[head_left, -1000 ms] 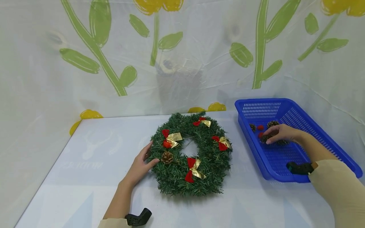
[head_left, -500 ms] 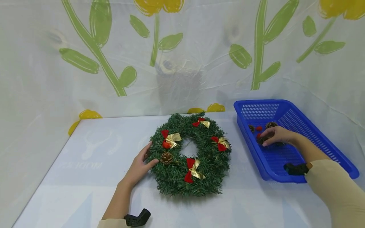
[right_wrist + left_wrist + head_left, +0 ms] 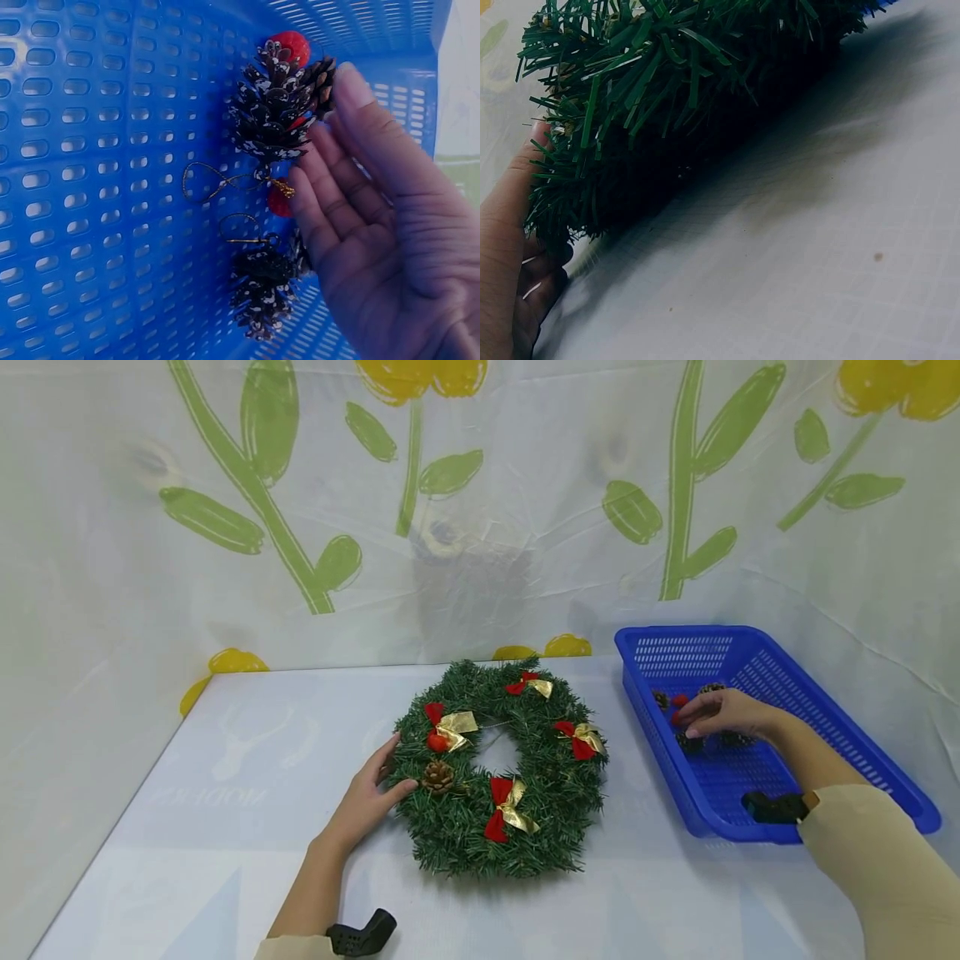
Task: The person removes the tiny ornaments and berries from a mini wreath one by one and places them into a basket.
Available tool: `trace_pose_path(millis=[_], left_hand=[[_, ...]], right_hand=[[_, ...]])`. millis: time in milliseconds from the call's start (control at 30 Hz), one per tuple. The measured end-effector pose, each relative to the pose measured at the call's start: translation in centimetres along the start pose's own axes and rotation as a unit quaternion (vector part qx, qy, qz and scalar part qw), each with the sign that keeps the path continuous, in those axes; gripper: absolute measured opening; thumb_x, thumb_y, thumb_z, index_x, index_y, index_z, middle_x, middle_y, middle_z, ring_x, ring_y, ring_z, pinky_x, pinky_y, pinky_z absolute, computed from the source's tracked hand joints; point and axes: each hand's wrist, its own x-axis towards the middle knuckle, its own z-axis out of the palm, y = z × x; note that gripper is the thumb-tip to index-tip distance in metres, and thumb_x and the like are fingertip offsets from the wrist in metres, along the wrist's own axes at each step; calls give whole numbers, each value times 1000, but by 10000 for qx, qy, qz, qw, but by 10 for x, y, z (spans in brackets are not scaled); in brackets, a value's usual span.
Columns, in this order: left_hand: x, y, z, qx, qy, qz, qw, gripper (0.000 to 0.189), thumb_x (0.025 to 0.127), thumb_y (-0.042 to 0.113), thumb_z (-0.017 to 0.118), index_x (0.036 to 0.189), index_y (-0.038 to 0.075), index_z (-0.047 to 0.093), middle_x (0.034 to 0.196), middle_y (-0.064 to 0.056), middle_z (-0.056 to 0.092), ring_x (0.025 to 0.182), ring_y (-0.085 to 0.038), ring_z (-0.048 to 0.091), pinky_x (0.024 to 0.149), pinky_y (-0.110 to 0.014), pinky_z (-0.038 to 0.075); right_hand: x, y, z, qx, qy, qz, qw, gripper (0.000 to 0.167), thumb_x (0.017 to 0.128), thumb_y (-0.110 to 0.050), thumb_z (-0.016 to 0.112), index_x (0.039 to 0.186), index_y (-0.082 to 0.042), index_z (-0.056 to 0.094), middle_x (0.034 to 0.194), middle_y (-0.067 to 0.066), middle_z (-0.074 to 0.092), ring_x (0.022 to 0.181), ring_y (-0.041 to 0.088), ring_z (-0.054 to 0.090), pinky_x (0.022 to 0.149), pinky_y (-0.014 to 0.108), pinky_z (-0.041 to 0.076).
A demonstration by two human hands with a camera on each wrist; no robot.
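A green wreath (image 3: 570, 814) lies on the table, dressed with red and gold bows (image 3: 513, 806), a pinecone (image 3: 438, 776) and a red ball (image 3: 437, 741). My left hand (image 3: 371, 793) holds its left edge, thumb on top; in the left wrist view the other fingers curl in at its side. My right hand (image 3: 731, 714) is inside the blue basket (image 3: 697, 785), thumb and fingers apart. Its fingertips are beside a frosted pinecone (image 3: 270, 109) and a red ball (image 3: 279, 199); whether they touch either is unclear. Another pinecone (image 3: 262, 289) with a gold loop lies nearby.
The basket stands at the table's right, its rim (image 3: 862, 718) rising around my right wrist. Further pinecones (image 3: 660, 699) and a red ball (image 3: 679, 700) lie at its far left. A flower-printed curtain (image 3: 480, 568) hangs behind the table.
My right hand has moved slightly left in the basket, from over a dark pinecone to beside the red balls. That pinecone now shows below the fingers. My left hand stays on the wreath.
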Motion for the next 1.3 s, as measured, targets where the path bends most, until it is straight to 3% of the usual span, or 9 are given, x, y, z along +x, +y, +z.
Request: trace_pose_path(millis=[433, 600, 833, 1067, 1300], left_hand=[[0, 3, 0, -27, 14, 99, 9999, 76, 92, 34, 62, 153, 23, 18, 156, -14, 20, 137, -41, 29, 109, -57, 31], [0, 3, 0, -56, 67, 69, 9999, 76, 91, 34, 63, 153, 22, 19, 156, -14, 21, 137, -41, 29, 109, -57, 31], [-1, 3, 1, -100, -4, 107, 9999, 76, 91, 33, 63, 153, 21, 19, 156, -14, 20, 138, -40, 28, 110, -55, 30], [-3, 1, 2, -85, 31, 44, 9999, 76, 91, 34, 63, 153, 22, 19, 156, -14, 20, 137, -41, 28, 110, -56, 30], [-2, 1, 2, -70, 23, 86, 9999, 76, 91, 34, 63, 153, 23, 19, 156, -13, 20, 138, -41, 28, 110, -56, 30]], right_hand=[[-5, -28, -8, -320, 548, -146, 9979, 49, 86, -19, 71, 123, 9, 56, 122, 26, 59, 91, 1, 61, 82, 26, 55], [-10, -37, -12, -499, 859, -209, 9948, 48, 88, -23, 69, 124, 5, 57, 118, 16, 63, 91, -3, 58, 82, 25, 53], [-17, -42, -13, -28, 862, -570, 9946, 41, 90, -17, 66, 125, 2, 56, 107, -12, 67, 95, -3, 60, 80, 19, 52], [-14, -51, -10, 660, 748, -898, 9909, 34, 91, -7, 62, 124, 0, 56, 105, -15, 67, 95, 6, 66, 81, 14, 51], [-13, -66, -10, 416, 832, -951, 9911, 35, 93, -13, 61, 125, -1, 57, 109, -14, 66, 97, 2, 63, 82, 13, 50]])
